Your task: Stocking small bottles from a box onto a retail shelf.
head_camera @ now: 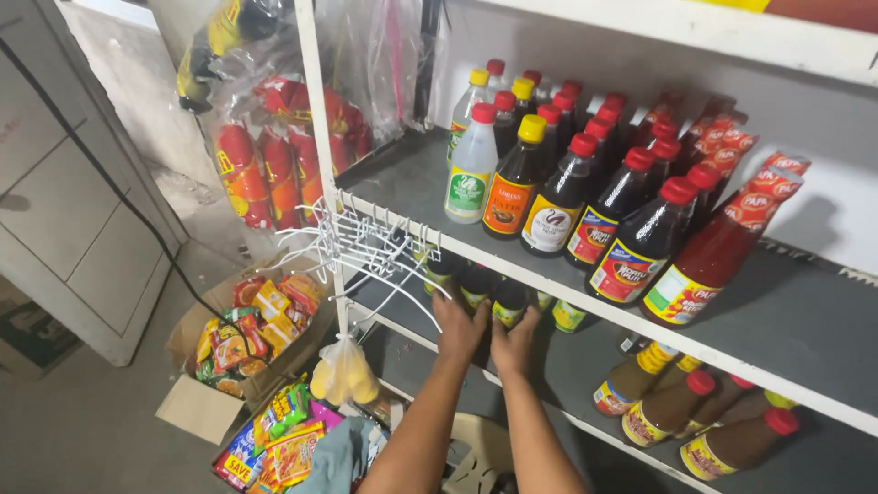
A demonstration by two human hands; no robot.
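Where the upper shelf [512,261] overhangs, both hands [485,334] half-hide dark bottles [494,295].

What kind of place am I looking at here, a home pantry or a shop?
Most likely a small grocery shop. White shelves carry rows of sauce bottles, hanging bags of packets sit by the upright, and cardboard boxes of snack packets stand on the floor. Both hands, left and right, reach the dark bottles on the middle shelf.

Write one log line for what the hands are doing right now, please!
left hand: touching dark bottles | right hand: on same bottles | place: middle shelf | nearby: white hangers
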